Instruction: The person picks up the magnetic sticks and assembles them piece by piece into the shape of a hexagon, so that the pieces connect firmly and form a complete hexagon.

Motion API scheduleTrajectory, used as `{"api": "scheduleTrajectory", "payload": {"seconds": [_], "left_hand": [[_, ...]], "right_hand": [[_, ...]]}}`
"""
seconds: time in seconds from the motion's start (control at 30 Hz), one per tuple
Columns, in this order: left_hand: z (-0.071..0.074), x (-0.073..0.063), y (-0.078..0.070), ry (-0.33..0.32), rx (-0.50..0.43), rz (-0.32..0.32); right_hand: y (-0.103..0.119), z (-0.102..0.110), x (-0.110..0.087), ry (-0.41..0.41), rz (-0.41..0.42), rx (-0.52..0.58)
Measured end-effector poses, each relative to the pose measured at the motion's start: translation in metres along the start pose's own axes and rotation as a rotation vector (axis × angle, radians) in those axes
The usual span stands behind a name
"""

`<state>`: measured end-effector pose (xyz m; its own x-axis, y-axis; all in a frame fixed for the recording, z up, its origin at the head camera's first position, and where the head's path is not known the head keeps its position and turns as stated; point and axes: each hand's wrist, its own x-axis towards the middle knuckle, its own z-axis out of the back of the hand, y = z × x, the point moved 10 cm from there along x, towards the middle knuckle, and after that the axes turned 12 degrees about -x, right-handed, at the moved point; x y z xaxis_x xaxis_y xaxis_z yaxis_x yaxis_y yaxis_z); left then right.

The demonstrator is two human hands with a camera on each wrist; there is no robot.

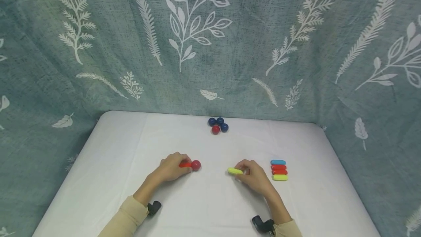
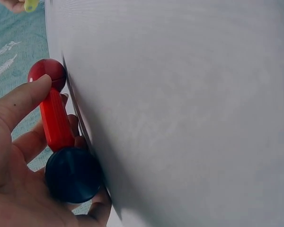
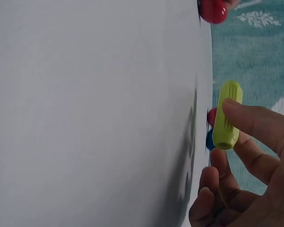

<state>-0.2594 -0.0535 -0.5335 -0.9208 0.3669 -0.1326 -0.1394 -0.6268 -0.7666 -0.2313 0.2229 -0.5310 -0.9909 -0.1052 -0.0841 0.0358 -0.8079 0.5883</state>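
Observation:
My left hand (image 1: 171,166) holds a joined piece low over the table. It is a red stick (image 2: 57,119) with a red ball (image 2: 47,74) at one end and a dark blue ball (image 2: 73,174) at the other. The thumb presses on the red ball, and the blue one lies near the palm, hidden in the head view. To the right, my right hand (image 1: 255,177) pinches a yellow-green stick (image 3: 228,116) between thumb and fingers. That stick's free end points left toward the red ball, with a gap between the two.
At the back of the white table (image 1: 164,131), three dark blue balls (image 1: 220,121) cluster with a red ball (image 1: 215,130). A column of sticks lies on the right: a blue stick (image 1: 278,162), two red sticks (image 1: 279,169) and a yellow-green stick (image 1: 280,177). A patterned curtain (image 1: 230,94) hangs behind.

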Motion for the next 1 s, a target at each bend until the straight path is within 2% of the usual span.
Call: {"api": "scheduleTrajectory", "payload": {"seconds": [0.2,0.57,1.0], "left_hand": [[0.000,0.001,0.000,0.000,0.000,0.000],[-0.001,0.002,0.002,0.004,0.005,0.004],[-0.001,0.003,0.004,-0.002,0.009,-0.003]], "right_hand": [[0.020,-0.018,0.015,0.043,0.036,0.017],[0.058,-0.044,0.034,0.102,0.127,-0.024],[0.074,-0.059,0.042,0.145,0.165,-0.059]]}}
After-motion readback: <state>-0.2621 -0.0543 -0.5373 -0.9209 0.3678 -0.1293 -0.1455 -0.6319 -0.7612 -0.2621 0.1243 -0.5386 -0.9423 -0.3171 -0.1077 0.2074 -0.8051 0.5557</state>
